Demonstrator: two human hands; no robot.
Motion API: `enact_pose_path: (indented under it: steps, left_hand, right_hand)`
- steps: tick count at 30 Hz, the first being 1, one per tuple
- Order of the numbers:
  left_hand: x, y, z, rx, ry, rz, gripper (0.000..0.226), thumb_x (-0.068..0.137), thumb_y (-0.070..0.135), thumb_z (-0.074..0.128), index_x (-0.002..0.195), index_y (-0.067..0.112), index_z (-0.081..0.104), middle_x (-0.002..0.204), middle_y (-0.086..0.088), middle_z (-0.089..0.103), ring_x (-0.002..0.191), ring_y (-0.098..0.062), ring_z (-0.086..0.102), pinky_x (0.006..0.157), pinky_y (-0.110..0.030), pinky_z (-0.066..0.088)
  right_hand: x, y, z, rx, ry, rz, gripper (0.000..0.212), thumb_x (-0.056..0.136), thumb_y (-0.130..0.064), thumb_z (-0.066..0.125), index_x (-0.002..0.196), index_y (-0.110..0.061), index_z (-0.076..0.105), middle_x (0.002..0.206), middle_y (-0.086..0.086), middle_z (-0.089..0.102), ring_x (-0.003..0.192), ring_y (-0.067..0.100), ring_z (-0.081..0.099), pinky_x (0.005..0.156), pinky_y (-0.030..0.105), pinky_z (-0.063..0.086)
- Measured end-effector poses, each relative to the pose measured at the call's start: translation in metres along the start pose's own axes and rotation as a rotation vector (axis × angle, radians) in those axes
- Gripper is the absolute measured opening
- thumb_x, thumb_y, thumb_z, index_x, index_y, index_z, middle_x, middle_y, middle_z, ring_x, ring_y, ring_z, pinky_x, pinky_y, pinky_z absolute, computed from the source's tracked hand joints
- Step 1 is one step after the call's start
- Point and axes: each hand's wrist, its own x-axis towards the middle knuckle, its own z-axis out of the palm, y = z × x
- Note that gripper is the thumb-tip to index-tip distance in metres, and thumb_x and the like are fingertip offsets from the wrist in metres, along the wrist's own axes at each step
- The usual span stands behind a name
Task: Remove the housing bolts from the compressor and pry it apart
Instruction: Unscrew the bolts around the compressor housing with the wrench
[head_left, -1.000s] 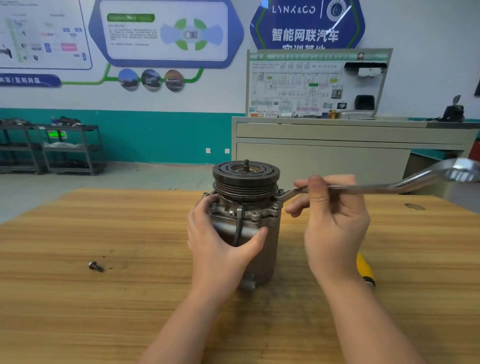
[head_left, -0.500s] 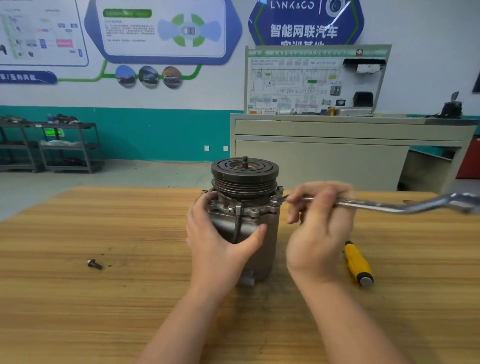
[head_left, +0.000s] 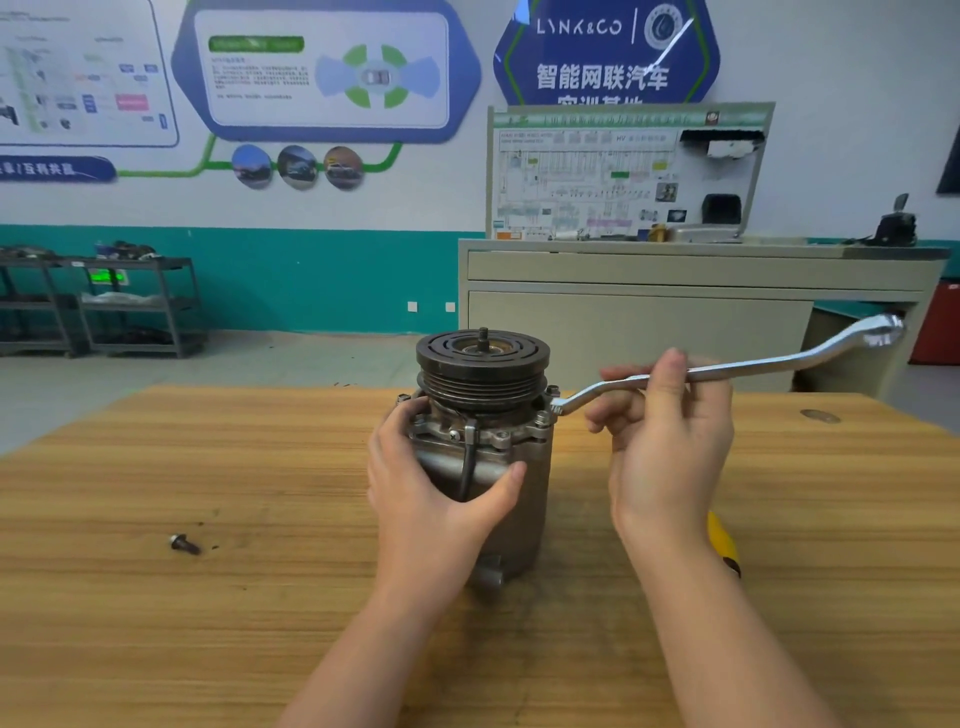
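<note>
Yellow handle (head_left: 721, 538) half hidden behind right hand (head_left: 670, 452)

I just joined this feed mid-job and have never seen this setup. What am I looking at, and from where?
This is one view from a camera worn on a person's head, looking down at a wooden table. The left hand steadies an upright compressor with a pulley on top. The right hand holds a wrench seated on a housing bolt. One loose bolt lies to the left. A yellow-handled tool, partly hidden, lies behind the right forearm.
</note>
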Motion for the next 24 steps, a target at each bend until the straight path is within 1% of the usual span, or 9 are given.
enact_pose_path:
  steps: [4,8,10,12,15,17,20,22,24]
  left_hand:
    - [0.0,0.001,0.0,0.004,0.007,0.005,0.088,0.052,0.067,0.067,0.126,0.046,0.025,0.129,0.018,0.034,0.127,-0.004,0.033,0.113,-0.046,0.03]
    - [0.0,0.001,0.0,0.0,0.018,0.021,0.088,0.053,0.065,0.069,0.127,0.043,0.028,0.128,0.014,0.037,0.126,-0.008,0.038,0.11,-0.048,0.033]
    - [0.0,0.001,0.0,-0.013,0.007,0.012,0.088,0.052,0.065,0.071,0.126,0.046,0.027,0.128,0.014,0.038,0.125,-0.01,0.04,0.108,-0.048,0.035]
    - [0.0,0.001,-0.001,0.0,0.002,0.019,0.085,0.053,0.065,0.07,0.124,0.048,0.027,0.128,0.016,0.038,0.126,-0.01,0.039,0.109,-0.047,0.034]
    - [0.001,0.002,-0.001,0.008,0.009,0.03,0.079,0.053,0.066,0.068,0.117,0.059,0.023,0.126,0.033,0.03,0.126,-0.004,0.035,0.112,-0.045,0.031]
    - [0.0,0.002,-0.001,0.003,0.004,0.027,0.078,0.053,0.066,0.068,0.115,0.062,0.021,0.125,0.036,0.027,0.124,-0.001,0.033,0.112,-0.044,0.03]
    - [0.0,0.0,-0.001,0.002,0.005,0.02,0.079,0.053,0.067,0.068,0.117,0.058,0.023,0.124,0.025,0.034,0.126,-0.003,0.033,0.113,-0.044,0.031]
    - [0.0,0.0,-0.001,0.0,0.0,0.016,0.084,0.053,0.067,0.068,0.122,0.055,0.021,0.126,0.023,0.033,0.127,-0.004,0.033,0.113,-0.045,0.031]
    - [0.0,0.0,-0.001,0.003,-0.003,0.016,0.085,0.053,0.067,0.068,0.123,0.055,0.021,0.125,0.026,0.032,0.126,-0.003,0.033,0.113,-0.045,0.03]
  right_hand:
    - [-0.014,-0.003,0.003,-0.212,-0.214,-0.277,0.017,0.099,-0.032,0.044,0.086,-0.038,0.051,0.072,-0.003,0.066,0.05,0.011,0.061,0.05,0.026,0.049]
    - [-0.021,0.001,-0.002,-0.44,-0.5,-0.63,0.023,0.101,-0.031,0.042,0.09,-0.016,0.055,0.071,0.001,0.059,0.061,0.007,0.06,0.058,0.021,0.05]
    - [-0.025,0.003,-0.001,-0.481,-0.581,-0.679,0.027,0.102,-0.03,0.04,0.09,-0.009,0.053,0.076,0.002,0.055,0.063,0.01,0.054,0.058,0.021,0.046]
    - [-0.029,0.003,0.003,-0.384,-0.515,-0.585,0.026,0.103,-0.034,0.037,0.09,-0.017,0.051,0.076,0.0,0.053,0.059,0.013,0.05,0.054,0.023,0.042]
    - [-0.023,0.001,0.006,-0.081,-0.187,-0.264,0.027,0.103,-0.025,0.034,0.081,-0.026,0.05,0.068,-0.003,0.059,0.046,0.015,0.048,0.046,0.021,0.039]
    - [-0.007,0.0,0.004,0.136,-0.003,0.137,0.032,0.103,-0.021,0.034,0.075,-0.017,0.048,0.059,0.0,0.06,0.038,0.015,0.045,0.042,0.017,0.035]
    - [0.014,0.0,0.0,0.448,0.112,0.692,0.031,0.104,-0.018,0.034,0.075,-0.01,0.045,0.054,0.006,0.057,0.035,0.012,0.046,0.038,0.014,0.036]
    - [0.022,0.001,-0.002,0.656,0.177,0.755,0.029,0.103,-0.016,0.038,0.077,-0.006,0.048,0.061,0.01,0.057,0.041,0.013,0.055,0.041,0.016,0.044]
    - [0.026,0.0,-0.006,0.756,0.213,0.661,0.027,0.099,-0.015,0.047,0.074,-0.006,0.05,0.068,0.01,0.056,0.051,0.016,0.06,0.049,0.02,0.05]
